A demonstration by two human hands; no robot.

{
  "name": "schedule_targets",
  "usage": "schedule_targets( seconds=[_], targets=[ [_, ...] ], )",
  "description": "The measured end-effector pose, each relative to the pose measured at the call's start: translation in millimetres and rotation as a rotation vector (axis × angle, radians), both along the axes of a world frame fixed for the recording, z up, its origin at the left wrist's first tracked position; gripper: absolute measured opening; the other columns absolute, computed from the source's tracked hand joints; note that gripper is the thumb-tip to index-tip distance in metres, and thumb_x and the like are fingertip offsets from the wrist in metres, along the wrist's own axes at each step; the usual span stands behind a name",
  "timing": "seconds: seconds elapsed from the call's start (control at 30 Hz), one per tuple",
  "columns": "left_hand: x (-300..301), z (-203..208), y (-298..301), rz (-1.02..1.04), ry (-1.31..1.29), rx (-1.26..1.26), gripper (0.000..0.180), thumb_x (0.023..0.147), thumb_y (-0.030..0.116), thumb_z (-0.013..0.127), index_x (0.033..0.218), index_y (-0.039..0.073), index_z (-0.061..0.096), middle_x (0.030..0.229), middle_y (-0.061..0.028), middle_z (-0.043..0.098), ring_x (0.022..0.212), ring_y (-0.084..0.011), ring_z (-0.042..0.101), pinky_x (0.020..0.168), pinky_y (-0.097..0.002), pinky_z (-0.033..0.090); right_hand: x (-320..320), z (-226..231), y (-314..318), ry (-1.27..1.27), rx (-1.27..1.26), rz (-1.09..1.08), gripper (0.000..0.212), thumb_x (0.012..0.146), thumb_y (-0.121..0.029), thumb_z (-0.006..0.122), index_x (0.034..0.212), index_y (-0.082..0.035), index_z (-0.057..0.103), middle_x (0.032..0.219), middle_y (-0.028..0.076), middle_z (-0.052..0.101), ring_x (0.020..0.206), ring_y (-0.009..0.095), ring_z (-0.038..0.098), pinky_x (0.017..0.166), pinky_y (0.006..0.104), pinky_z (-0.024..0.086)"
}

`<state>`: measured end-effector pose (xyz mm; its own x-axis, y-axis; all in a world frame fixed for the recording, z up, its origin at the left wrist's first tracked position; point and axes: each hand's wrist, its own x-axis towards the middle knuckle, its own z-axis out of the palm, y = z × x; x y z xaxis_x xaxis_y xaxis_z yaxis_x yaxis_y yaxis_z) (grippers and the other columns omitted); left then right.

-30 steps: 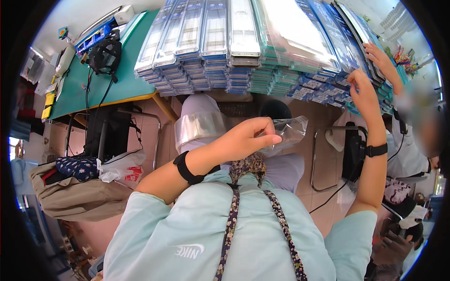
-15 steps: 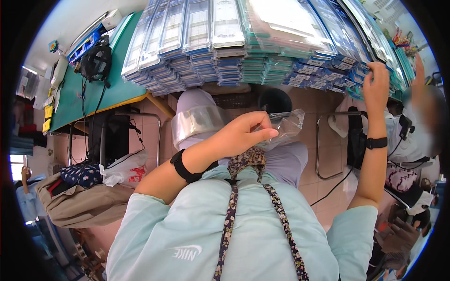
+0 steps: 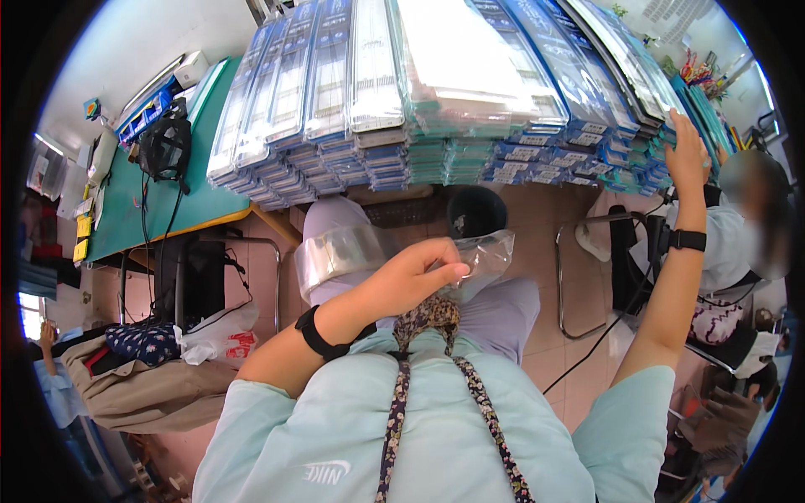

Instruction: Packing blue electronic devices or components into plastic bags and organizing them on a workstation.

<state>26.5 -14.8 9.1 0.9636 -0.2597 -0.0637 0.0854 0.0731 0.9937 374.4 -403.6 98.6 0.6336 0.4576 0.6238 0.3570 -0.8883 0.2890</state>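
My left hand (image 3: 423,270) is closed on a clear plastic bag (image 3: 493,254) above my lap, its thumb and fingers pinching the bag's edge. A wide roll of clear film (image 3: 335,264) lies over my left thigh. At the right end of the table, my right hand (image 3: 688,155) reaches up beside the flat packs (image 3: 620,159), fingers stretched along the side of the stack. Whether its fingertips touch a pack is hard to see. Flat clear-topped packs with blue, green and white edges (image 3: 335,163) stand in high rows before me.
A dark bucket (image 3: 476,211) stands on the floor under the stacks. To the left is a green table (image 3: 126,222) with black cabled gear (image 3: 163,151). A white bag (image 3: 218,335) and brown cloth (image 3: 151,381) sit at left. Another person (image 3: 729,226) is close at right, by a metal-framed stool (image 3: 560,281).
The view has shifted, so the stacks sit lower and further left. My right hand has moved slightly outward along the stack's right side. My left hand still holds the bag.
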Motion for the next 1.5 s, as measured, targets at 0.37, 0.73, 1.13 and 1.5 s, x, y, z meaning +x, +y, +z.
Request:
schedule_targets(
  seconds=[0.37, 0.73, 1.13, 1.5],
  targets=[
    [-1, -6, 0, -0.014, 0.011, 0.005, 0.015, 0.093, 0.015, 0.054, 0.084, 0.003, 0.055, 0.086, -0.0012, 0.054, 0.081, -0.0091, 0.050, 0.075, -0.0247, 0.042, -36, 20, 20, -0.140, 0.112, 0.194, 0.035, 0.068, 0.003, 0.061, 0.101, -0.004, 0.052, 0.100, 0.015, 0.055, 0.098, 0.035, 0.052, 0.084, 0.0413, 0.041],
    [-4, -3, -1, 0.072, 0.014, -0.053, 0.022, 0.097, 0.020, 0.048, 0.084, 0.003, 0.055, 0.085, -0.0011, 0.054, 0.081, -0.0092, 0.051, 0.076, -0.0245, 0.042, -90, 80, 10, -0.420, 0.444, 0.216, 0.022, 0.080, -0.009, 0.066, 0.098, -0.002, 0.056, 0.094, 0.012, 0.056, 0.089, 0.027, 0.056, 0.080, 0.0338, 0.044],
    [3, 0, 1, 0.127, -0.092, -0.268, 0.009, 0.092, 0.010, 0.056, 0.086, 0.003, 0.054, 0.085, 0.0002, 0.052, 0.079, -0.0062, 0.049, 0.074, -0.0228, 0.042, -190, 112, -29, -0.492, 0.594, 0.100, 0.025, 0.087, -0.026, 0.063, 0.095, -0.004, 0.055, 0.089, 0.006, 0.054, 0.081, 0.022, 0.052, 0.085, 0.0356, 0.043],
    [-6, 22, -12, -0.136, -0.137, -0.072, 0.010, 0.090, 0.011, 0.058, 0.087, 0.001, 0.058, 0.086, -0.0036, 0.060, 0.080, -0.0099, 0.057, 0.074, -0.0251, 0.045, -193, 105, -1, -0.217, 0.655, 0.351, 0.026, 0.088, -0.027, 0.062, 0.098, -0.005, 0.054, 0.094, 0.005, 0.054, 0.083, 0.021, 0.054, 0.085, 0.0371, 0.044]
  ],
)
